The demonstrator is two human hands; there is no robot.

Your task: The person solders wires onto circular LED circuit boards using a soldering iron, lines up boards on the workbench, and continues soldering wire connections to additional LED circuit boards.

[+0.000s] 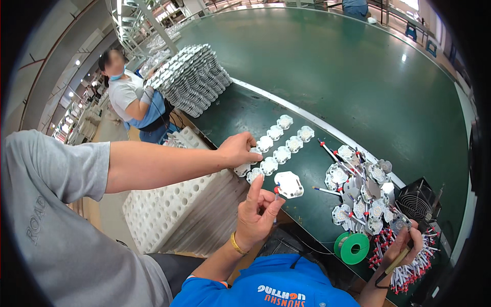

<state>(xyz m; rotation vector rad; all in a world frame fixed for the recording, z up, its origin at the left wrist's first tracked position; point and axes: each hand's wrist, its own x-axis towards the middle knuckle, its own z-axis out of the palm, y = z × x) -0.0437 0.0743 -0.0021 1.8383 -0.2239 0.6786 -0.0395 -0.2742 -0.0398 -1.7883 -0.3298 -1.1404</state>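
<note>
Head view: upright wire [276, 197] in left hand [254, 217]

Left hand [257, 215] raised, wrist bent, index finger straight up, thumb and other fingers pinched together. Right hand [406, 245] low at right, fingers curled closed.

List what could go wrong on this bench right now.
The co-worker's hand reaches over the rows of small boards close to the left hand, so they could bump. The right hand holds a soldering iron right beside the pile of wired boards, which it might scorch.
</note>
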